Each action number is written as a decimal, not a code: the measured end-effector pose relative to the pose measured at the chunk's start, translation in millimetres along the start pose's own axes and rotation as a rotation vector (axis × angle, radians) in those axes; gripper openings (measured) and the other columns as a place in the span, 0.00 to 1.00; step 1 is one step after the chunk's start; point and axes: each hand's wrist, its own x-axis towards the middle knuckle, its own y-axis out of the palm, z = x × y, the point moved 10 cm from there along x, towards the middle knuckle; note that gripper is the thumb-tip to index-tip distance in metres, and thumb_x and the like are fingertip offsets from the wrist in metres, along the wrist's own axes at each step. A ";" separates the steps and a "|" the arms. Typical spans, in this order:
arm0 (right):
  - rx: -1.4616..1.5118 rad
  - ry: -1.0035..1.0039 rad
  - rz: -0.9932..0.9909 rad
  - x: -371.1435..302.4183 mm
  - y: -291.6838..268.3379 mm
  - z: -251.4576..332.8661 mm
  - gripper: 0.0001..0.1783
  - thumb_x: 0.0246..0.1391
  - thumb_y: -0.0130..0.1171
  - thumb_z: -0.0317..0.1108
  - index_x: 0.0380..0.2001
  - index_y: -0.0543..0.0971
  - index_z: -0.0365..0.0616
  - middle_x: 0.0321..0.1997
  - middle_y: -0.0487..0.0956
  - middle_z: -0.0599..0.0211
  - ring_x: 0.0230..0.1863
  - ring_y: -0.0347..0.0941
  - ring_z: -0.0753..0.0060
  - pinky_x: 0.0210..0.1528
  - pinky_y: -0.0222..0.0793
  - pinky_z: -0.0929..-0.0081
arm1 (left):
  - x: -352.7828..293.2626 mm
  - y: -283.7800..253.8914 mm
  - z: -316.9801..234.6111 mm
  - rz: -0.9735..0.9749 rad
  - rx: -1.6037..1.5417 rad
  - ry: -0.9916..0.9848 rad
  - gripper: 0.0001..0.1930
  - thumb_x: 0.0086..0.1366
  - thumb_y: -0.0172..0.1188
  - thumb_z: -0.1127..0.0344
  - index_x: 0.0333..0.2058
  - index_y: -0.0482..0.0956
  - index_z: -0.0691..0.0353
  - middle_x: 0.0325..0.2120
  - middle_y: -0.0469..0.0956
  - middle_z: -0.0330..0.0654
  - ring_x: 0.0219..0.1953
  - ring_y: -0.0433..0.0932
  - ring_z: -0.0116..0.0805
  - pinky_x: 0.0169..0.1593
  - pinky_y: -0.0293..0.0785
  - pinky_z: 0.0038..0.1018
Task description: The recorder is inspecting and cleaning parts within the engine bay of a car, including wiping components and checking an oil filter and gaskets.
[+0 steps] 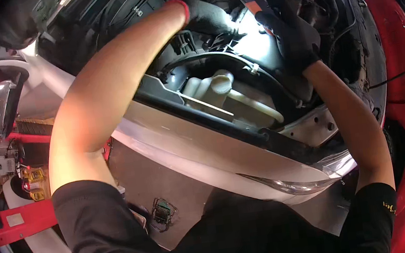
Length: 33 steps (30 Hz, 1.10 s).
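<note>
Both my arms reach over the fender into a car's engine bay. My left hand (211,17), in a dark glove with a red cuff, is deep among the hoses and parts; its fingers are lost in shadow and glare. In a black glove, my right hand (293,37) is closed around an orange-and-black work light (253,3). A strongly lit pale surface (252,40) lies between the two hands. Nearer to me, below them, sit a translucent plastic reservoir (220,84) and a curved black hose (208,55).
The light-coloured fender (201,152) runs between my body and the bay, with a headlight (338,164) at its right end. A red car (401,64) stands at the right. Red shelving (23,224) and a side mirror (3,109) are at the left. A dark object (162,213) lies on the floor.
</note>
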 end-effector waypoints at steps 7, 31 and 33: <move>-0.122 -0.266 0.102 2.9 34.7 31.0 0.36 0.60 0.65 0.41 0.67 0.65 0.41 0.61 0.76 0.62 0.56 0.73 0.71 0.54 0.72 0.72 | -74.8 -0.1 46.4 -0.043 0.141 -0.060 0.15 0.59 0.64 0.63 0.40 0.82 0.69 0.29 0.83 0.45 0.28 0.77 0.30 0.37 0.74 0.32; -0.459 -0.257 -0.129 -6.6 31.2 71.0 0.29 0.56 0.69 0.50 0.55 0.76 0.48 0.46 0.83 0.56 0.45 0.81 0.56 0.49 0.76 0.60 | -81.9 -1.1 -17.5 -0.413 0.155 0.781 0.18 0.76 0.46 0.59 0.57 0.78 0.57 0.30 0.80 0.43 0.27 0.77 0.29 0.35 0.75 0.33; -0.378 -0.272 -0.165 -4.1 28.7 70.9 0.27 0.54 0.70 0.52 0.50 0.80 0.47 0.40 0.85 0.56 0.40 0.83 0.54 0.45 0.77 0.60 | -69.7 12.3 -6.7 -0.168 0.161 0.490 0.18 0.75 0.50 0.57 0.58 0.78 0.53 0.33 0.83 0.45 0.26 0.79 0.35 0.37 0.76 0.37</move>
